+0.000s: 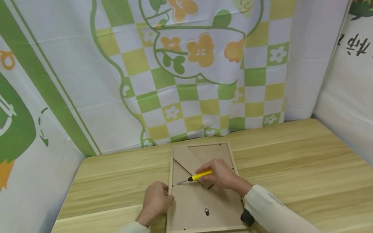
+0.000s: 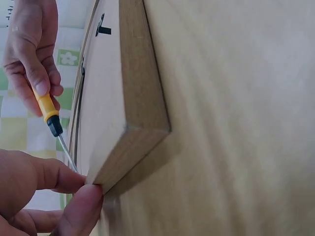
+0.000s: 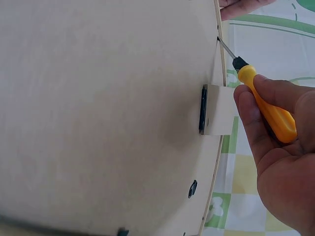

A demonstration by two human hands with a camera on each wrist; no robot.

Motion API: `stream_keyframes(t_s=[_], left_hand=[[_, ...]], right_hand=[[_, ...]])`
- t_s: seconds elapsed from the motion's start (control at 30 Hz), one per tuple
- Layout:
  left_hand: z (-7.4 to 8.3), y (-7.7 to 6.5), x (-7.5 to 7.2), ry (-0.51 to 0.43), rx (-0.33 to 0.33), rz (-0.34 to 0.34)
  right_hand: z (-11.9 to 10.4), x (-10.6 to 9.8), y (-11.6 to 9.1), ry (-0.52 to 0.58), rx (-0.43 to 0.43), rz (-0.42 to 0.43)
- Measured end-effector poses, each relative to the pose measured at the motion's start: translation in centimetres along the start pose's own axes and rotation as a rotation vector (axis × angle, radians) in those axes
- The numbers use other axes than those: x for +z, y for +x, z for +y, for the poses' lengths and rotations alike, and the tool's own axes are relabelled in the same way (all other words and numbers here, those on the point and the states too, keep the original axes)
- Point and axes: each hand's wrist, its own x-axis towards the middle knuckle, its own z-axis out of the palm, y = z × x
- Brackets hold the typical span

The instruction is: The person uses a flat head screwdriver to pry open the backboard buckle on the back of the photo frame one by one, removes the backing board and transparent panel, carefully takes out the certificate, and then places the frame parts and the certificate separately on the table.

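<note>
A wooden picture frame point(image 1: 192, 211) lies on the table with its brown backboard up. My left hand point(image 1: 156, 199) grips the frame's left side; in the left wrist view, thumb and finger pinch the wooden edge. Over the backboard, my right hand point(image 1: 221, 175) holds a screwdriver point(image 1: 201, 175) with a yellow handle and black collar. Its metal shaft points left, the tip right by a small dark tab point(image 1: 173, 186) at the frame's left edge. Thumb and fingers wrap the yellow handle point(image 3: 270, 110) in the right wrist view. A slanted stand leg point(image 1: 196, 160) is on the backboard.
Near the frame's lower end sits a small black hanger point(image 1: 207, 212). Other dark tabs dot the edges, one at the top right point(image 1: 219, 144). The wood-grain table point(image 1: 292, 164) extends to both sides, with a printed curtain point(image 1: 206, 100) behind it.
</note>
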Motion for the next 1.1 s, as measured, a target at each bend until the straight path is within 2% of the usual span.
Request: stream_keyframes(t_s=[0.37, 0.8, 1.1], left_hand=[[0.4, -1.5, 0.7, -0.093, -0.022, -0.017], [0.8, -2.3, 1.1, -0.123, -0.046, 0.025], [0.8, -2.7, 1.5, -0.098, -0.017, 0.040]], right_hand=[[-0.1, 0.0, -0.1, 0.010, 0.002, -0.045], [-0.3, 0.2, 0.1, 0.021, -0.012, -0.061], [0.0, 0.3, 0.1, 0.004, -0.022, -0.071]])
